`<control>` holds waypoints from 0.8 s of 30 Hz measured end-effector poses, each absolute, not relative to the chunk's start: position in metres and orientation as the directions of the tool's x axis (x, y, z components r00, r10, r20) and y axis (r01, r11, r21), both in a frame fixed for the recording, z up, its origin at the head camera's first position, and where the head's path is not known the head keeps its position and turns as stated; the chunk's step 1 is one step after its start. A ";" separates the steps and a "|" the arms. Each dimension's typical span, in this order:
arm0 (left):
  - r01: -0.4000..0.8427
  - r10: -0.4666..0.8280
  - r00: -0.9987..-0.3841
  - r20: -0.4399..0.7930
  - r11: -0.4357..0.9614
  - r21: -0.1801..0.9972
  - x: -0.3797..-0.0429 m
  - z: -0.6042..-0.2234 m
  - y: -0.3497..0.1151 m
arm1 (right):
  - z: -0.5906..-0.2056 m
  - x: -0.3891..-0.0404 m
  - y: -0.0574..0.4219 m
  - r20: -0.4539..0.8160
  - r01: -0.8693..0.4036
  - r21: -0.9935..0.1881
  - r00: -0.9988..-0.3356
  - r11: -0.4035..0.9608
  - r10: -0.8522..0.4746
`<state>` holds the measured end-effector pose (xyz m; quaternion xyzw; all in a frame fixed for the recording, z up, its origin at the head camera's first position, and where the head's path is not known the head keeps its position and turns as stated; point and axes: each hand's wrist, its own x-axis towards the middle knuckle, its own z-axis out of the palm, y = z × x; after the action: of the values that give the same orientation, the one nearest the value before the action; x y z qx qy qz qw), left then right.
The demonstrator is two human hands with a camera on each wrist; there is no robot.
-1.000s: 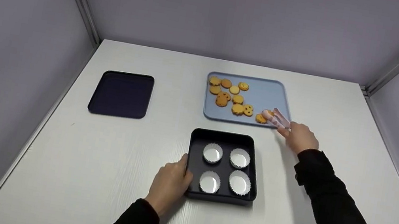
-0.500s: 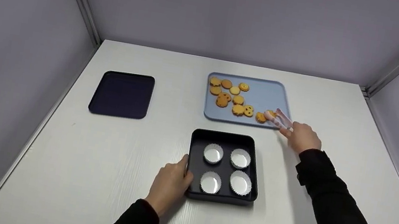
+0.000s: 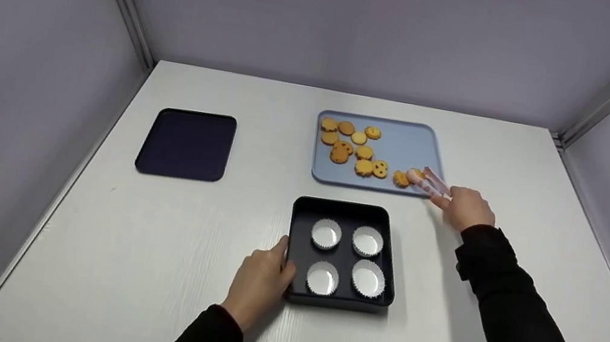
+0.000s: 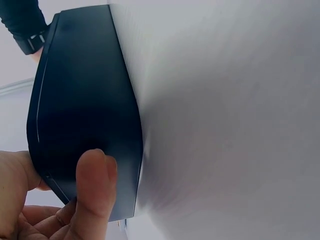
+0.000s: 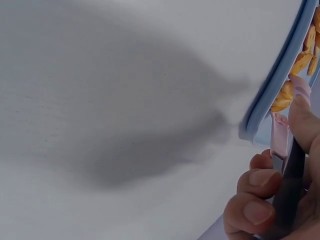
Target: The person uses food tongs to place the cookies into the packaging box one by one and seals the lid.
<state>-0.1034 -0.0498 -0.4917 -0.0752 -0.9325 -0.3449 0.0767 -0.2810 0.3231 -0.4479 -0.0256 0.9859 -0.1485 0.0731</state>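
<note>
My left hand (image 3: 257,280) grips the left wall of a deep dark baking pan (image 3: 301,250). In the left wrist view one finger lies along the outside of the pan (image 4: 80,95). Inside the pan stand several white paper baking cups (image 3: 326,234). My right hand (image 3: 465,210) holds small tongs (image 3: 439,184) with pink tips and a dark handle. Those tips straddle a cookie (image 3: 417,175) at the front right corner of the blue tray (image 3: 404,144). From the right wrist view, the pink tongs (image 5: 281,132) appear on both sides of that cookie (image 5: 283,97). Another cookie (image 3: 400,179) lies just left of it.
More cookies (image 3: 340,151), round and flower-shaped, lie over the left half of the blue tray. A shallow dark tray (image 3: 187,143) sits at the left on the white table (image 3: 146,244). Grey panels (image 3: 328,22) enclose the back and sides.
My right hand and the tongs have moved slightly to the right, and the cookie between the tips has shifted along with them. The left hand and the pan stay in place.
</note>
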 end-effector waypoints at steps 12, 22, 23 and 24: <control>0.174 0.080 -0.982 0.172 0.745 0.644 -0.104 -0.491 -0.050 | -0.454 -0.279 0.331 -0.041 -0.072 -0.289 -0.995 0.955 -0.088; 0.180 0.086 -0.981 0.175 0.741 0.646 -0.103 -0.493 -0.050 | -0.450 -0.269 0.334 0.133 -0.180 -0.315 -0.981 0.932 -0.145; 0.180 0.087 -0.981 0.174 0.741 0.647 -0.103 -0.493 -0.050 | -0.449 -0.267 0.334 0.144 -0.191 -0.321 -0.978 0.928 -0.151; 0.180 0.088 -0.981 0.172 0.740 0.648 -0.103 -0.492 -0.051 | -0.448 -0.266 0.333 0.152 -0.200 -0.328 -0.976 0.923 -0.157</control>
<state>-0.1032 -0.0506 -0.4925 -0.0720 -0.9303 -0.3536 0.0653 -0.2659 0.3333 -0.4480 -0.0911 0.9787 -0.1733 -0.0616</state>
